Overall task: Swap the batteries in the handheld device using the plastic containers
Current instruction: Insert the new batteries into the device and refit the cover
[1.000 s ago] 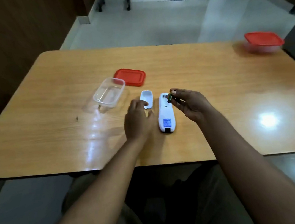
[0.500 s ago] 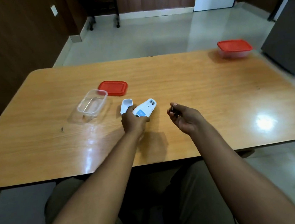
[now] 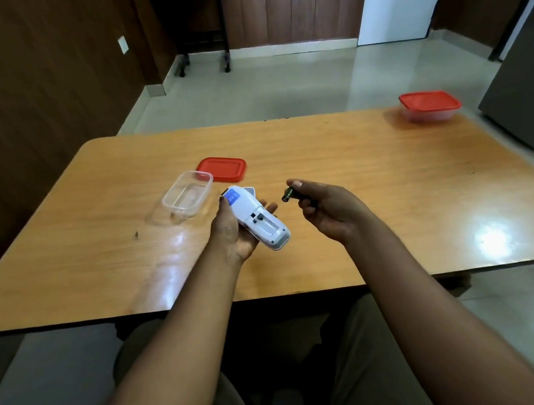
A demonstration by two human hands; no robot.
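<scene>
My left hand (image 3: 232, 233) holds the white handheld device (image 3: 257, 218) above the table, back side up, with its battery bay uncovered and a blue label near the far end. A small dark battery (image 3: 288, 194) is pinched between thumb and fingers of my right hand (image 3: 326, 206), just right of the device and apart from it. The white battery cover (image 3: 250, 189) lies on the table, mostly hidden behind the device. An open clear plastic container (image 3: 187, 197) sits to the left with its red lid (image 3: 223, 169) lying flat beside it.
A second clear container with a red lid on (image 3: 428, 106) stands at the far right of the wooden table (image 3: 393, 203). A dark cabinet (image 3: 528, 93) rises past the right edge. My legs are under the near edge.
My left hand has lifted the device off the table and turned it so the battery bay faces up. My right hand has drawn the battery away to the right. The camera view tilted upward.
</scene>
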